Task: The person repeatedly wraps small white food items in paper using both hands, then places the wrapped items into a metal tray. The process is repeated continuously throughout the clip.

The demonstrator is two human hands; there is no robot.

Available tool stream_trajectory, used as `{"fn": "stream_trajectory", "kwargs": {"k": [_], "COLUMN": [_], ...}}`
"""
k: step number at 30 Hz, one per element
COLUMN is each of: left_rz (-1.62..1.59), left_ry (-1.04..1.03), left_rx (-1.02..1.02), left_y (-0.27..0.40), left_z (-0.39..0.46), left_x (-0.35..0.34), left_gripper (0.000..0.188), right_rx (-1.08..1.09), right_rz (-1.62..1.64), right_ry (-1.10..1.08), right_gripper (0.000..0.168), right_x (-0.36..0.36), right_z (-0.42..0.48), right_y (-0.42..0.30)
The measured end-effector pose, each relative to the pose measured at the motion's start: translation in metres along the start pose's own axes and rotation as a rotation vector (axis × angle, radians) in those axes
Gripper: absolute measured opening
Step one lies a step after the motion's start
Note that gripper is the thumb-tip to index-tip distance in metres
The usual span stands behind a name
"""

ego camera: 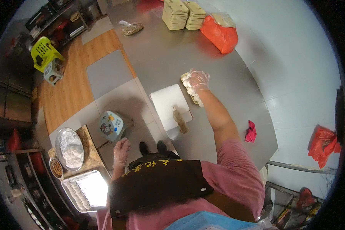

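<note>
My right hand (pixel 199 80), in a clear plastic glove, is over the upper end of a yellow tray (pixel 183 77) that holds several white dough balls (pixel 191 91). Its fingers touch or nearly touch the balls; whether they grip one is hidden. My left hand (pixel 122 150), also gloved, hangs off the table's edge with its fingers curled; I cannot tell if it holds something. Between the hands, at the table's edge, lies a white sheet or board (pixel 169 100), and a brown, lumpy, elongated thing (pixel 180 120) rests on its lower part.
Stacked yellow trays (pixel 175 15), a red plastic bag (pixel 220 36) and a clear bag (pixel 132 28) stand on the metal table. A pink cloth (pixel 250 132) lies at right. At left are a metal bowl of white powder (pixel 70 151), a metal tray (pixel 87 191) and a stool (pixel 111 125).
</note>
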State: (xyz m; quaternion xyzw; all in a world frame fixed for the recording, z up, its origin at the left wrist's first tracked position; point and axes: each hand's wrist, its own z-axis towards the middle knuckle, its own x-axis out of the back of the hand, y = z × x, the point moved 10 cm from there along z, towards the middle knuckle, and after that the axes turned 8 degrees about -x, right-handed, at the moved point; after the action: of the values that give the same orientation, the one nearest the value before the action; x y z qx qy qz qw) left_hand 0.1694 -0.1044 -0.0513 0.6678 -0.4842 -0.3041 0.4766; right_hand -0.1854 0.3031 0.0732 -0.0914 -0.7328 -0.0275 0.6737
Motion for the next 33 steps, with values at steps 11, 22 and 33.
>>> {"fn": "stream_trajectory", "kwargs": {"k": [11, 22, 33], "left_rz": [-0.017, -0.048, -0.481], "left_ry": [-0.243, -0.779, -0.591], "left_rx": [0.016, -0.546, 0.188], "left_y": [0.058, 0.178, 0.107], "left_z": [0.062, 0.031, 0.048], "left_x": [-0.070, -0.247, -0.212], "left_gripper": [0.033, 0.042, 0.033], "right_rx": [-0.221, -0.160, 0.095], "right_rz": [1.925, 1.675, 1.171], "right_ry": [0.231, -0.826, -0.213], "right_gripper": [0.028, 0.032, 0.026], "right_x": [-0.032, -0.055, -0.039], "right_z": [0.024, -0.175, -0.206], "right_y": [0.116, -0.034, -0.038]}}
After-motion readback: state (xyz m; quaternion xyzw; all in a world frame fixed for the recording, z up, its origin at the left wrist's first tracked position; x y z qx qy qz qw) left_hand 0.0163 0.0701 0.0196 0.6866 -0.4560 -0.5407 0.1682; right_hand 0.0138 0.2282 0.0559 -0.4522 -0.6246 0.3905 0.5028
